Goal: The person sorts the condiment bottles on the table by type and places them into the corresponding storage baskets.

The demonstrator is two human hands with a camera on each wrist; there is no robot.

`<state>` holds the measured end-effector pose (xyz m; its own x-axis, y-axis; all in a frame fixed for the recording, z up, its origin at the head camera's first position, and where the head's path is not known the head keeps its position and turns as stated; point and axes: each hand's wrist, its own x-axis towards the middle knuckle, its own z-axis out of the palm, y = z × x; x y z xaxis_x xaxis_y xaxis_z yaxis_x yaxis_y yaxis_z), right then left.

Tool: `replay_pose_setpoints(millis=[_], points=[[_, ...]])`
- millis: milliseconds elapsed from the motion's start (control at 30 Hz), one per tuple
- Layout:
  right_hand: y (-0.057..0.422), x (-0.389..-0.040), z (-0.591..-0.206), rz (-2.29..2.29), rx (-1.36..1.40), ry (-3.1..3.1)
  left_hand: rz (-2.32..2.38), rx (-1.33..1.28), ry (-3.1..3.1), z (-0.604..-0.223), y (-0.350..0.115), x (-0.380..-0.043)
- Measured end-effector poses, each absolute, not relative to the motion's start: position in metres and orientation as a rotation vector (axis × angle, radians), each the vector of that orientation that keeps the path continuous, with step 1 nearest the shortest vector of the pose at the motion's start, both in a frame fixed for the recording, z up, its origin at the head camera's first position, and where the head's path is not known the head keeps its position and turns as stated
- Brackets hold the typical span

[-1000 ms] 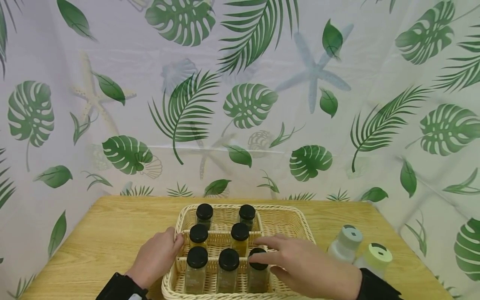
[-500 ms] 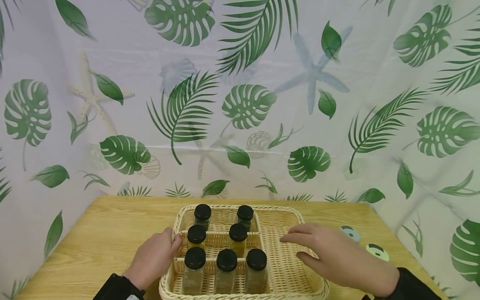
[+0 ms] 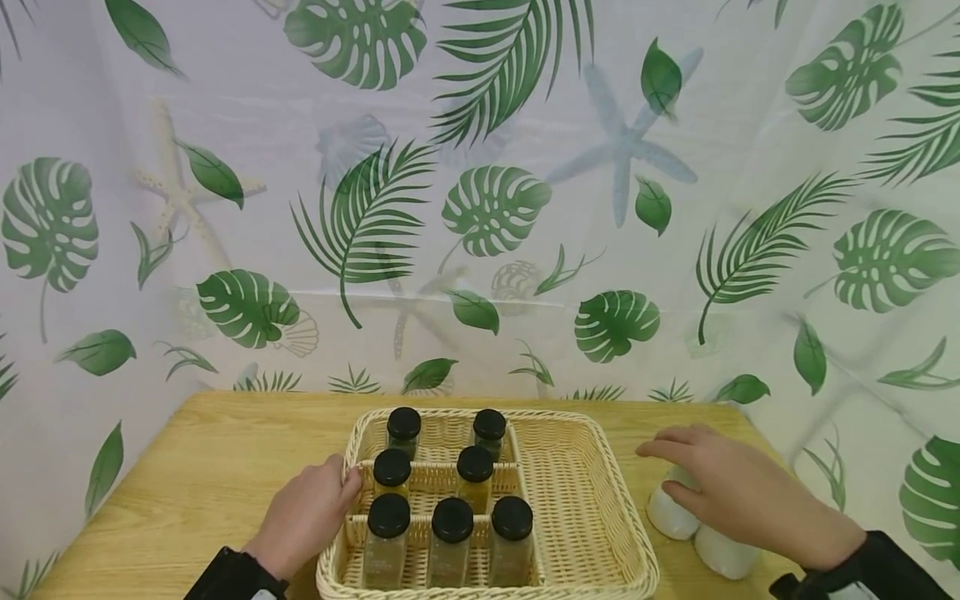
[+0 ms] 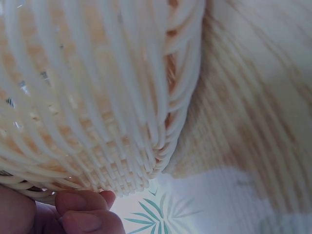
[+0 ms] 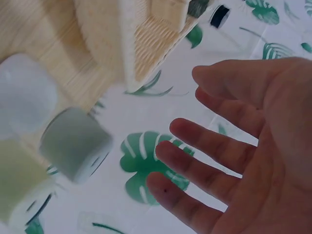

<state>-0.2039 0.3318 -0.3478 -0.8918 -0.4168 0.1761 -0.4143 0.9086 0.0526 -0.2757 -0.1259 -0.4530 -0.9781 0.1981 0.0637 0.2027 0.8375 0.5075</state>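
Note:
A wicker basket point(image 3: 567, 500) with compartments stands on the table. Several glass jars with black lids point(image 3: 452, 520) are upright in its left compartments; the long right compartment holds none. My left hand point(image 3: 306, 518) grips the basket's left rim, its fingertips point(image 4: 85, 219) curled at the weave in the left wrist view. Right of the basket, my right hand point(image 3: 738, 492) hovers with spread fingers over two white bottles point(image 3: 724, 553), hiding their caps in the head view. In the right wrist view a pale green cap point(image 5: 75, 145) and a yellowish cap point(image 5: 22, 183) show, apart from the fingers.
The wood-grain table point(image 3: 247, 433) extends left of and behind the basket. A white cloth with a leaf pattern point(image 3: 480, 250) hangs at the back and along both sides. Low woven dividers point(image 3: 435, 477) separate the basket's left compartments.
My right hand has moved right, from the front right jar across the bare compartment to above the two bottles. My left hand stays on the rim; the jars have not moved.

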Motion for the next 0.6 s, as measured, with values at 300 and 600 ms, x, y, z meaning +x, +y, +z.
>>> replay_pose_setpoints(millis=[300, 600], points=[[0.362, -0.213, -0.358, -0.006, 0.568, -2.922, -0.832, -0.33, -3.008, -0.451, -0.127, -0.275], [0.38, -0.222, -0.37, 0.013, 0.512, -3.041, -0.831, -0.325, -3.012, -0.452, -0.126, -0.276]])
